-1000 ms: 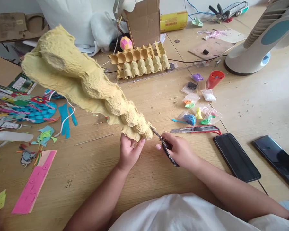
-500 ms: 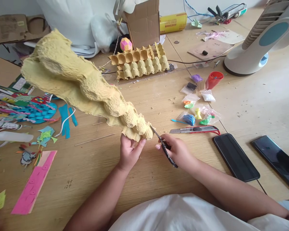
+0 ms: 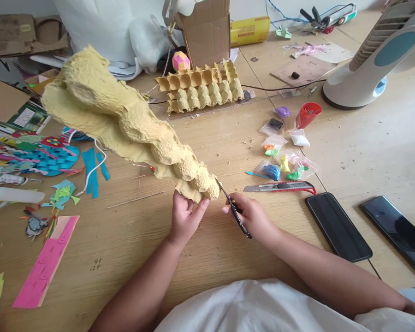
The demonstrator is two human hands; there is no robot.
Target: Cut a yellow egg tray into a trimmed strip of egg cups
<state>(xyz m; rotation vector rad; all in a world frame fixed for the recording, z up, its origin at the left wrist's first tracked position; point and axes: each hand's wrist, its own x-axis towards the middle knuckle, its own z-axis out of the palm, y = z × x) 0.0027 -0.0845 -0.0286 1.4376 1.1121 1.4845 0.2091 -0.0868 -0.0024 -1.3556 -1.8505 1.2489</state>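
Note:
My left hand (image 3: 186, 216) grips the near end of a long yellow egg carton piece (image 3: 124, 124), which rises up and away to the left above the wooden table (image 3: 200, 249). My right hand (image 3: 252, 216) is closed on black scissors (image 3: 235, 213). The scissor blades meet the carton's near right edge, just beside my left thumb.
A stack of egg trays (image 3: 200, 90) and a cardboard box (image 3: 207, 30) stand at the back. Small bags of coloured bits (image 3: 280, 159), a red cup (image 3: 308, 113) and a red utility knife (image 3: 280, 186) lie right. Two phones (image 3: 337, 226) lie near right. Paper scraps (image 3: 38, 157) lie left, a fan (image 3: 376, 60) far right.
The far end of the carton has swung slightly to the right. Both hands stay in place with the scissors at the carton's edge.

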